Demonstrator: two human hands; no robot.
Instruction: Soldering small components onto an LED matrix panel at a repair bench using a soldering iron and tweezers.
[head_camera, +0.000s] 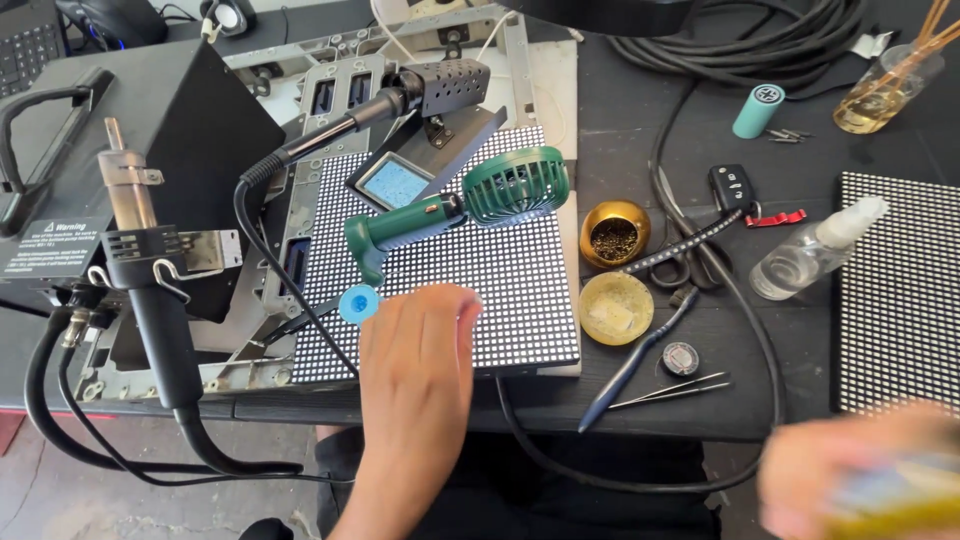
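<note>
the left hand (420, 345) lies flat, fingers spread and gripping nothing, on the dotted led panel (440, 260) in the middle of the worktop (640, 400) — likely steadying it. the right hand (860, 470), blurred low right, seems closed around a yellowish object (895, 500) — grip unclear. a green fan (460, 205) rests on the panel.

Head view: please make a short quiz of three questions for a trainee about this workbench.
1. True or false: the left hand rests on the dotted LED panel.
2. What lies on the panel above that hand? A) green handheld fan B) scissors C) a mug
3. What colour is the small cylinder at the top right?

Key: 1 true; 2 A; 3 teal. The right hand is too blurred to quiz on.
</note>
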